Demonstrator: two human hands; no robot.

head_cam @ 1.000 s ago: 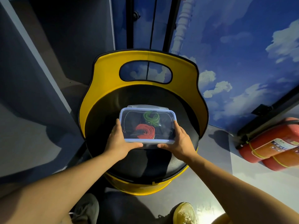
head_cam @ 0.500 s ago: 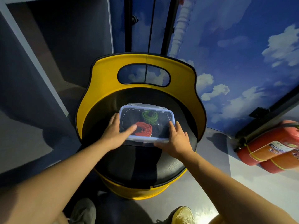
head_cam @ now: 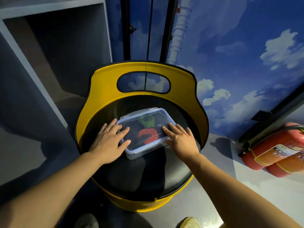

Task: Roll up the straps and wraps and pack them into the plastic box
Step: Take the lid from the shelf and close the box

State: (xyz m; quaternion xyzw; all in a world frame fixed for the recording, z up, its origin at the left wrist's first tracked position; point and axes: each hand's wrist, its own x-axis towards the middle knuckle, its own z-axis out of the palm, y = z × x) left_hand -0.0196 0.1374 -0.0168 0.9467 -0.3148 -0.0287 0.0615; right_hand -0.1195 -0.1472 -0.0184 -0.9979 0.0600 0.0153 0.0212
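Note:
A clear plastic box (head_cam: 144, 149) with a pale blue-rimmed lid sits on the black seat of a yellow chair (head_cam: 143, 175). Through the lid I see a rolled red strap (head_cam: 148, 134) and a rolled green strap (head_cam: 147, 121) behind it. My left hand (head_cam: 109, 142) lies flat with spread fingers on the lid's left side. My right hand (head_cam: 180, 139) lies flat on the lid's right side, fingers straight. The box stands turned a little, its near corner pointing toward me.
The chair's yellow backrest (head_cam: 143, 69) curves round the seat behind the box. Two red fire extinguishers (head_cam: 276, 150) lie on the floor at the right. A grey cabinet (head_cam: 49, 55) stands at the left. My shoes (head_cam: 189, 222) show at the bottom.
My hands went from gripping the box's sides to lying flat on its lid. The box has turned slightly on the seat, and my view has shifted a little.

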